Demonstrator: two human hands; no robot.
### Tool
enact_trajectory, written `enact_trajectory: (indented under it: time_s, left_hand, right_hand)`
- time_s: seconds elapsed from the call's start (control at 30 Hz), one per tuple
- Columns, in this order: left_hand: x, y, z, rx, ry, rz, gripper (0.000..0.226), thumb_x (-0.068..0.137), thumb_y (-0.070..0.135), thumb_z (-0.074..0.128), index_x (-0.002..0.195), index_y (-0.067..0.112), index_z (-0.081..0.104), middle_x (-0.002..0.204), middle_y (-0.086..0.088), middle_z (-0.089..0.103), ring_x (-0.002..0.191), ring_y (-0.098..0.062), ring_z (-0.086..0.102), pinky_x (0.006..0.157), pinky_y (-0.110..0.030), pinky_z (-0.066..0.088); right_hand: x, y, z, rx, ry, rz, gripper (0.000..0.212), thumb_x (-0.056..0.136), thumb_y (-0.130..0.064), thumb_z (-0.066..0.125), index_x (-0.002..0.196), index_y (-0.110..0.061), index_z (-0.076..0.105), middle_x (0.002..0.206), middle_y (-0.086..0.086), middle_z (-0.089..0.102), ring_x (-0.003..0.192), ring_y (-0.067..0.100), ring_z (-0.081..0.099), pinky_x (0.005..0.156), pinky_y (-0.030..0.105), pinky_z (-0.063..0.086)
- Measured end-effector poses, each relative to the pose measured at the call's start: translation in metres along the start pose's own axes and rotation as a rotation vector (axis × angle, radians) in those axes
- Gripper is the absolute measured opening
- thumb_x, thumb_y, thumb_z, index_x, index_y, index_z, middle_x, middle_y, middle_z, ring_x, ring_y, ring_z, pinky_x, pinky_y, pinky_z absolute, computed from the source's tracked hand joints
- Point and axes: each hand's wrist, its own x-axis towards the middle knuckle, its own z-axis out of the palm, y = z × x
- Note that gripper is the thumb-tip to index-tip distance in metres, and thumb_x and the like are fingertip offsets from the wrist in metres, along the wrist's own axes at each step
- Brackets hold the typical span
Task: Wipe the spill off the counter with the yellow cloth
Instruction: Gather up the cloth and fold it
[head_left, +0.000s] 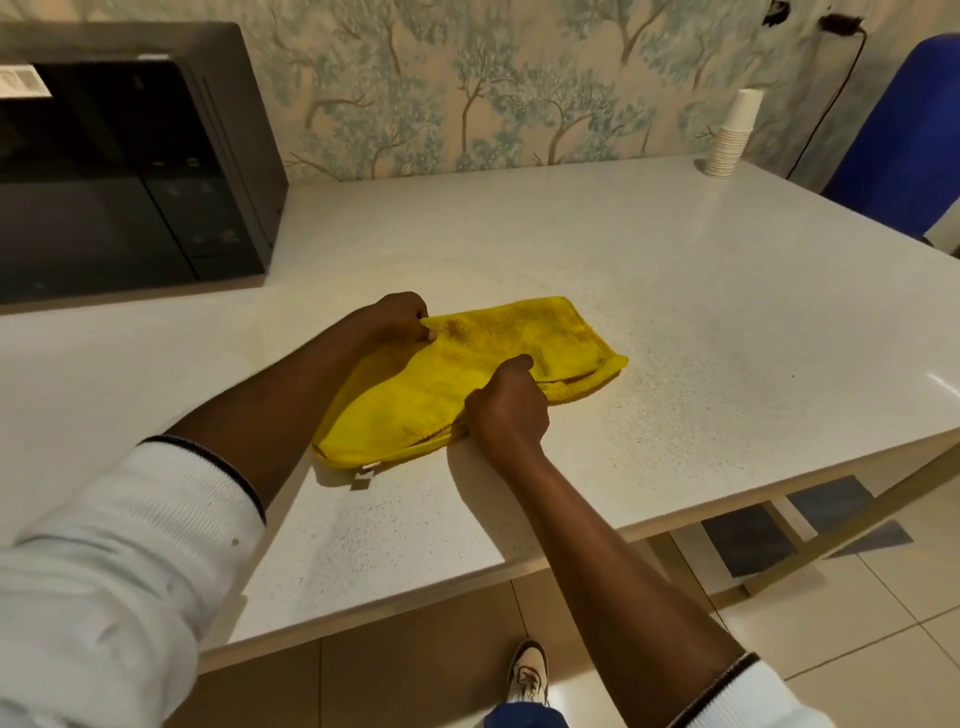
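Note:
The yellow cloth (457, 379) lies folded flat on the white speckled counter (675, 312), near its front edge. My left hand (397, 319) pinches the cloth's far left corner between thumb and fingers. My right hand (506, 408) grips the near edge of the cloth, fingers curled over the fold. A small white tag (365, 472) sticks out at the cloth's near left corner. No wet spill is clearly visible on the counter around the cloth.
A black microwave (130, 166) stands at the back left. A stack of white paper cups (731, 136) sits at the back right by the wallpapered wall. A blue chair (904, 140) is beyond the right edge. Tiled floor and my shoe (529, 673) are below.

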Motion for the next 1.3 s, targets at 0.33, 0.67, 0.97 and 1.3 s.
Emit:
enact_trajectory:
  time_s: [0.33,0.67,0.97,1.3]
  left_hand:
    - [-0.029,-0.012,-0.034,-0.839,0.179,-0.009,0.010,0.088,0.023,0.062,0.088,0.013,0.062,0.085,-0.004,0.058,0.080,-0.019,0.052,0.065,-0.028,0.042]
    - [-0.066,0.006,-0.084,-1.316,0.375,0.218,0.011,0.082,0.007,0.065,0.084,0.017,0.067,0.080,0.003,0.071,0.079,-0.012,0.064,0.066,-0.024,0.052]
    - [-0.082,0.015,-0.091,-1.458,0.582,0.248,0.017,0.080,0.016,0.071,0.094,0.020,0.064,0.095,0.000,0.068,0.086,-0.017,0.064,0.067,-0.029,0.058]
    - [-0.086,0.015,-0.094,-1.232,0.463,0.358,0.059,0.071,-0.004,0.073,0.110,0.036,0.057,0.118,-0.007,0.059,0.111,-0.029,0.056,0.084,-0.041,0.054]
  right_hand:
    - [0.017,-0.013,-0.033,0.649,0.067,-0.029,0.060,0.074,-0.009,0.068,0.127,-0.010,0.042,0.106,0.004,0.055,0.090,0.018,0.055,0.079,0.036,0.047]
    - [0.033,-0.063,-0.090,0.491,0.107,-0.285,0.058,0.074,-0.001,0.067,0.129,-0.010,0.051,0.125,0.013,0.060,0.115,0.029,0.055,0.097,0.040,0.047]
    - [0.048,-0.092,-0.110,0.044,0.443,-0.546,0.021,0.094,-0.015,0.043,0.104,-0.005,0.058,0.107,0.023,0.049,0.101,0.036,0.044,0.074,0.037,0.031]
    - [0.074,-0.076,-0.107,0.507,0.157,-0.575,0.027,0.098,-0.031,0.047,0.103,-0.004,0.052,0.092,0.004,0.058,0.083,0.019,0.055,0.067,0.031,0.039]
